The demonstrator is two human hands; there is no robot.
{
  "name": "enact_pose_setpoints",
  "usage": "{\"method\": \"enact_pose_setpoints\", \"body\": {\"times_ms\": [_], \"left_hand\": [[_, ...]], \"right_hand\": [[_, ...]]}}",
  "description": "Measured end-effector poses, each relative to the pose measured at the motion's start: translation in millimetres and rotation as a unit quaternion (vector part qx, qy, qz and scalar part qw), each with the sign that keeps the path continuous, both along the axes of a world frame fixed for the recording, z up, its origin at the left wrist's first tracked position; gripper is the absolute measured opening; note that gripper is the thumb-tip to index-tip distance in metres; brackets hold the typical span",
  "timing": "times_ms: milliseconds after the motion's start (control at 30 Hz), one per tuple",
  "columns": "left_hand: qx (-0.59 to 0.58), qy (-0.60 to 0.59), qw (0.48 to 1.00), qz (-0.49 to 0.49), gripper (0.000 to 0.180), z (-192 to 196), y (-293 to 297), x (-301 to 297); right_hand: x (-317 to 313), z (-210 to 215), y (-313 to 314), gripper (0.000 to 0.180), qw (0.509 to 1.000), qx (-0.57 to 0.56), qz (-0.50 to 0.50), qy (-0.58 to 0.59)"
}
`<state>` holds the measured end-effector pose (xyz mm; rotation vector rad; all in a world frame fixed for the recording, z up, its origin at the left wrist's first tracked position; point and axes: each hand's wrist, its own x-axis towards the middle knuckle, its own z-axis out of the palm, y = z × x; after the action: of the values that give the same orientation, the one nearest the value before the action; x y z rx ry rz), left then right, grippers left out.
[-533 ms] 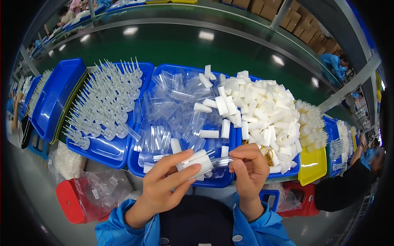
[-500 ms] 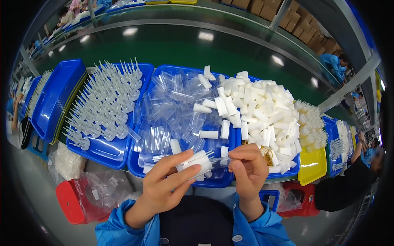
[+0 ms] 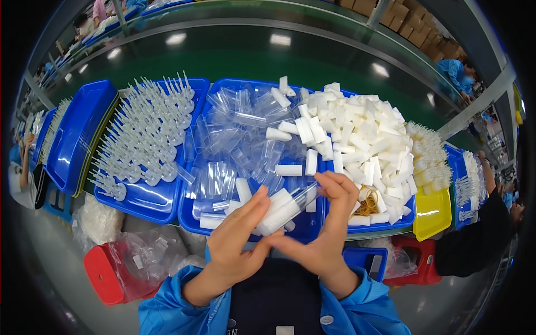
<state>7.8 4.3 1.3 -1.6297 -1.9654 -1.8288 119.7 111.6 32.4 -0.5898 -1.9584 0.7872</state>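
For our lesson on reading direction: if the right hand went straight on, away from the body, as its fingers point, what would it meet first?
The right hand would probably meet the white, rectangular, foam-like blocks just beyond it. Depth is unclear, so it might pass above them.

At lower centre of the frame, your left hand point(image 3: 235, 239) grips white foam blocks point(image 3: 279, 215); your right hand point(image 3: 324, 243), thumb and fingers spread, is beside the clear tube point(image 3: 304, 196) at their end. A red stool point(image 3: 99, 276) stands lower left.
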Motion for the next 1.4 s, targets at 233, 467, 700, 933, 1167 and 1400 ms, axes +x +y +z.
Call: {"method": "enact_pose_setpoints", "body": {"times_ms": [233, 467, 700, 933, 1167, 1400], "left_hand": [[0.017, 0.063, 0.998, 0.027, 0.064, -5.1, 4.5, 9.6], [0.063, -0.048, 0.995, 0.057, 0.057, -7.6, -7.2, -12.7], [0.125, -0.236, 0.963, 0.044, 0.049, 4.7, -18.7, -31.3], [0.108, -0.218, 0.969, -0.05, 0.043, -3.5, -27.3, -42.3], [0.065, -0.226, 0.97, -0.065, 0.044, 9.3, -26.1, -32.1], [0.056, -0.202, 0.975, -0.074, 0.04, 7.1, -18.5, -21.1]], "right_hand": [[1.1, -22.1, -13.4, 0.077, 0.988, 0.123, -0.049, -0.079], [-4.2, -3.9, 16.4, 0.06, 0.997, 0.035, 0.067, -0.008], [-6.0, -14.6, 58.9, 0.031, 0.955, 0.207, 0.032, -0.211], [-21.4, -22.5, 46.2, 0.028, 0.927, 0.214, -0.025, -0.308], [0.5, -4.1, 49.7, 0.027, 0.988, 0.069, 0.007, -0.141], [19.9, -7.3, 46.5, 0.026, 0.886, -0.358, 0.256, 0.145]]}}
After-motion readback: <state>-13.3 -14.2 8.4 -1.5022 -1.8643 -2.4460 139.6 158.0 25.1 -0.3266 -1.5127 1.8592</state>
